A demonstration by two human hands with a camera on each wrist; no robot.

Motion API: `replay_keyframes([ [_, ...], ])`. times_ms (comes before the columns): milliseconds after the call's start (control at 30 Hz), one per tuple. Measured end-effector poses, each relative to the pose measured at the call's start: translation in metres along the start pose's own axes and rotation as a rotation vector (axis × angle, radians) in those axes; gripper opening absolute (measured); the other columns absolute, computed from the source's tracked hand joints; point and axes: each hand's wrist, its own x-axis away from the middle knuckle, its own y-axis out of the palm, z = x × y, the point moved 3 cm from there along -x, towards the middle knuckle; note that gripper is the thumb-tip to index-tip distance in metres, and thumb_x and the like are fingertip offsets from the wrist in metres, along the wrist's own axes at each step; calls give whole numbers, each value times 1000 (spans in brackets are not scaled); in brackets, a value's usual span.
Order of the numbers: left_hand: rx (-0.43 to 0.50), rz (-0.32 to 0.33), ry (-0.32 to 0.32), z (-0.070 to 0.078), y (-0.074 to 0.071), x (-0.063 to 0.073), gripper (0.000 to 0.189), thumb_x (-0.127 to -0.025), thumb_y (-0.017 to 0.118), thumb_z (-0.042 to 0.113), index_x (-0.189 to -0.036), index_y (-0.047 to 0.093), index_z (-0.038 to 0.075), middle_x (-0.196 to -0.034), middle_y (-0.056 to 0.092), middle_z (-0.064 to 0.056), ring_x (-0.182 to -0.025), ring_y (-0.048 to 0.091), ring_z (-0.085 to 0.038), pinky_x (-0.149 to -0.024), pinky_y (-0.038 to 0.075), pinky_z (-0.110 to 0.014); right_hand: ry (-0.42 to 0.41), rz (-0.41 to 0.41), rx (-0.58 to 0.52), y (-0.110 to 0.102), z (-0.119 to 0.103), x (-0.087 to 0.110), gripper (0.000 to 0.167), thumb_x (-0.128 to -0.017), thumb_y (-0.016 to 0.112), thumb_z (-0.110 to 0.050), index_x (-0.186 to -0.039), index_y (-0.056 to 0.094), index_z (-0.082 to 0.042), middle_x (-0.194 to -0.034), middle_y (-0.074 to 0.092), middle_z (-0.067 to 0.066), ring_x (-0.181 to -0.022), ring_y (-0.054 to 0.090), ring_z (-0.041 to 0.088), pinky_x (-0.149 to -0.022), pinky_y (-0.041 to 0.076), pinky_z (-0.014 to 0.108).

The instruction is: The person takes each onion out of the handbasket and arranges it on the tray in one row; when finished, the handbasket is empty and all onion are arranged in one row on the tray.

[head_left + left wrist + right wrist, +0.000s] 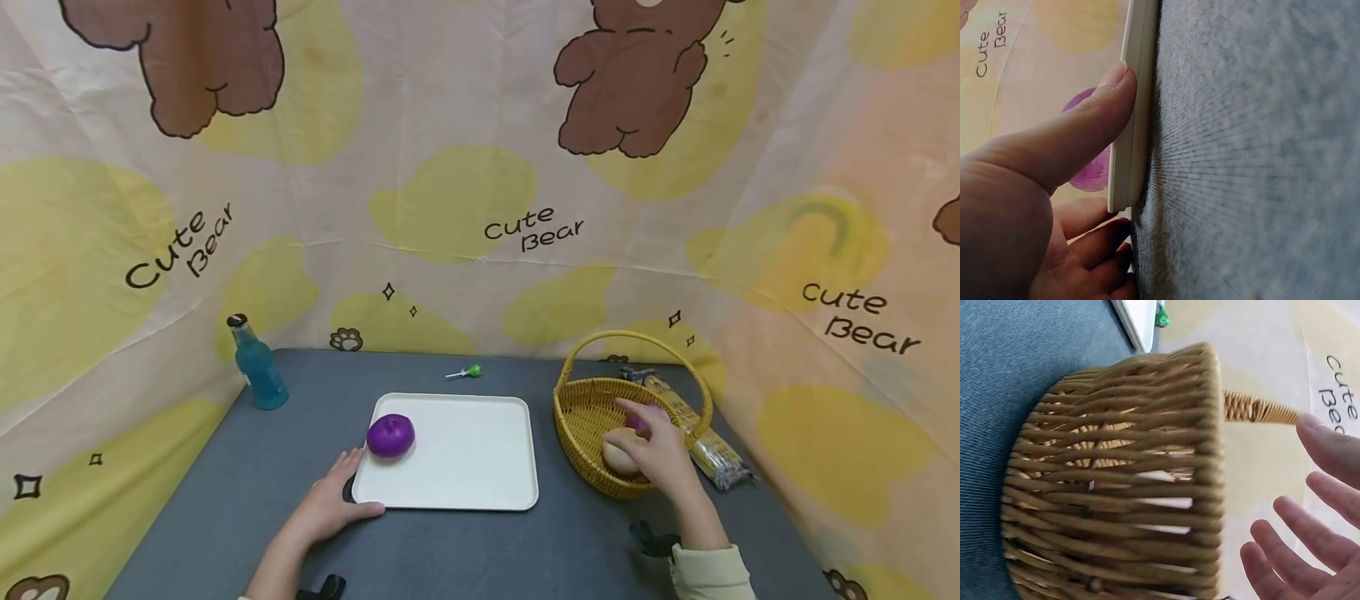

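My left hand (330, 497) holds the near left corner of a white tray (472, 450). The thumb lies on its front edge, and the fingers are at the left side. A glossy, round purple object (391, 437) with a dimpled top sits on the tray's left part. Over the yellow wicker basket (581, 450) is my right hand (660, 450), its fingers spread and gripping nothing in the right wrist view. Partly behind those fingers, a pale round object (617, 457) and a second purple object (637, 421) lie in the basket.
A blue bottle (261, 371) stands at the back left. A green lollipop (467, 372) lies behind the tray. To the basket's right is a long clear-and-yellow packet (712, 454). Patterned cloth (450, 208) rises along the table's back and sides.
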Motion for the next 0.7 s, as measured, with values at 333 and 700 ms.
replay_keyframes([
  [333, -2, 1, -6, -1, 2, -1, 115, -75, 84, 55, -159, 26, 3, -164, 24, -25, -151, 16, -49, -112, 22, -75, 54, -98, 109, 7, 24, -1, 60, -87, 80, -15, -142, 57, -4, -138, 59, 27, -124, 55, 50, -94, 50, 63],
  [700, 16, -5, -28, 0, 0, 1, 115, -75, 84, 55, -160, 25, 4, -164, 24, -25, -152, 16, -49, -111, 21, -77, 95, -180, 160, 15, 30, 2, 54, -78, 80, -8, -129, 65, 0, -128, 66, 22, -113, 63, 41, -90, 51, 58],
])
